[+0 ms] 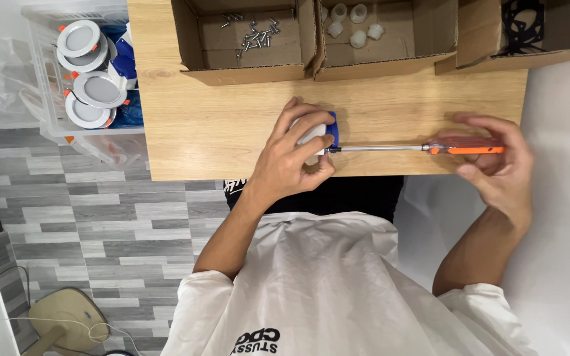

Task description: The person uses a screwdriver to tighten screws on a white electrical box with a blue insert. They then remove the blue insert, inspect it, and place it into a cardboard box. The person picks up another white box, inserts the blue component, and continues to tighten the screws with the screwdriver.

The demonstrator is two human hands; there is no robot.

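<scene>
**Fixture Held, Screwdriver Applied**

Small white-and-blue fixture [316, 134] lay on desk [219, 125], clasped under left hand [295, 155], fingers curled over top. Screwdriver [417, 149] held level, tip touching fixture's right side. Orange handle gripped in right hand [499, 165], fingers wrapped around it, wrist bent inward. Both forearms angled toward desk's near edge.

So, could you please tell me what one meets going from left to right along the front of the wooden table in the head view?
Left hand → small blue and white part → screwdriver's metal shaft → its orange handle → right hand.
</scene>
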